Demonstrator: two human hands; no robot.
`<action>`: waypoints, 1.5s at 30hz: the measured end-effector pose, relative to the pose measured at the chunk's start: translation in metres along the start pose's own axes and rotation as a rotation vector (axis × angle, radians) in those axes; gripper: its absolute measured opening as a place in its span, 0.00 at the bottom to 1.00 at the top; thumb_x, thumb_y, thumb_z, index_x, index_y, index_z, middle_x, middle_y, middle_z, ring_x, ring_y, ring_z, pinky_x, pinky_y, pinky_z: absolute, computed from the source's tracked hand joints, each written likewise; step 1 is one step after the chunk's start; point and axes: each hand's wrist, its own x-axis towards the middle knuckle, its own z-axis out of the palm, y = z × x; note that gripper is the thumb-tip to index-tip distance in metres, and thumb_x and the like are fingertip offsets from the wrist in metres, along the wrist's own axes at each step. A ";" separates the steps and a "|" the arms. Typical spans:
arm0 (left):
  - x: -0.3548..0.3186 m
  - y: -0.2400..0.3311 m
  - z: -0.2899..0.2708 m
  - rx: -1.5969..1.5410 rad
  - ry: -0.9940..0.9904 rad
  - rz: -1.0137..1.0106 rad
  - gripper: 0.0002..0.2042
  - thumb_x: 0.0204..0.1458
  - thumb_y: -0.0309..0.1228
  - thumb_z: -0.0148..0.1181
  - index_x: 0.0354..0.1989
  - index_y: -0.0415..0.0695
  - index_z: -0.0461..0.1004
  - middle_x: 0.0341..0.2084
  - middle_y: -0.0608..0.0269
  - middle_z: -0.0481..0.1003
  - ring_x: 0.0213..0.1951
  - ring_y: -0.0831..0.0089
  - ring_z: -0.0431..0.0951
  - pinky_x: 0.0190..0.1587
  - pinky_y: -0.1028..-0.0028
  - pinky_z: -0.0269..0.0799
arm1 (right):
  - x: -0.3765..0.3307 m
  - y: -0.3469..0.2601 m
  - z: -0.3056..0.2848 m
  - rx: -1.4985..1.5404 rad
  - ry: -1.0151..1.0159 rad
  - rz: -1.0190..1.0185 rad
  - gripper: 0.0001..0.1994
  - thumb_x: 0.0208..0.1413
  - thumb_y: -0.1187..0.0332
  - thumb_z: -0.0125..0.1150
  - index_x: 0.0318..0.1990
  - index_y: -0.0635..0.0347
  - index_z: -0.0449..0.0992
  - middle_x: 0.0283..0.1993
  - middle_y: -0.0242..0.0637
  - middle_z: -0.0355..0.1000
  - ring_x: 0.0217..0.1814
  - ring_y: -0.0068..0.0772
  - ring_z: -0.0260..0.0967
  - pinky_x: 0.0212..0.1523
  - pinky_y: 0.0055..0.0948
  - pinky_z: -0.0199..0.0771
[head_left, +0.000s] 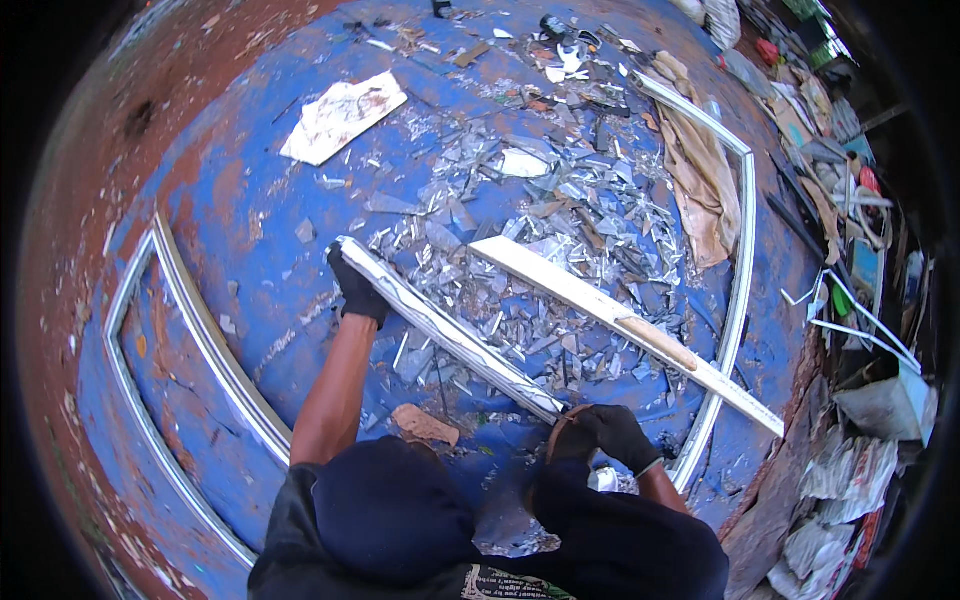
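A long white window-frame bar (450,325) with grooves along it slants from upper left to lower right in front of me. My left hand (358,285), in a black glove, is closed round its upper left end. At the bar's lower right end, my right hand (618,437), also in a black glove, is closed beside a brownish curved edge. What its fingers hold is hidden. Under and beyond the bar lies a wide heap of broken glass (620,220). A wider white board (600,305) with a worn brown patch lies across the shards, to the right of the bar.
A bent white frame (190,320) lies at my left, another (748,250) at the right. A blue tarp (240,200) covers the ground. Farther off are a dirty white panel (345,115) and a tan cloth (700,190). Mixed scrap (860,210) crowds the right edge; a brick piece (425,424) lies near my legs.
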 end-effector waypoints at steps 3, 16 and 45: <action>-0.010 -0.004 0.009 -0.033 0.110 -0.040 0.27 0.50 0.62 0.44 0.31 0.47 0.69 0.23 0.57 0.70 0.23 0.54 0.76 0.27 0.54 0.73 | -0.016 0.012 0.010 0.272 0.029 0.057 0.11 0.58 0.64 0.60 0.40 0.62 0.82 0.35 0.37 0.80 0.36 0.26 0.75 0.40 0.29 0.74; 0.007 -0.018 0.036 0.411 0.550 0.392 0.19 0.54 0.46 0.50 0.39 0.40 0.72 0.29 0.61 0.74 0.31 0.67 0.72 0.36 0.64 0.67 | -0.024 0.043 0.059 0.861 0.182 0.248 0.07 0.59 0.66 0.60 0.34 0.61 0.78 0.29 0.26 0.72 0.28 0.16 0.66 0.28 0.20 0.65; -0.006 -0.010 0.048 0.646 0.704 0.437 0.30 0.52 0.53 0.49 0.50 0.36 0.70 0.47 0.43 0.75 0.47 0.47 0.75 0.51 0.56 0.67 | 0.010 0.015 0.020 -0.638 -0.163 -0.722 0.15 0.58 0.62 0.48 0.41 0.67 0.71 0.36 0.51 0.67 0.42 0.53 0.65 0.48 0.46 0.64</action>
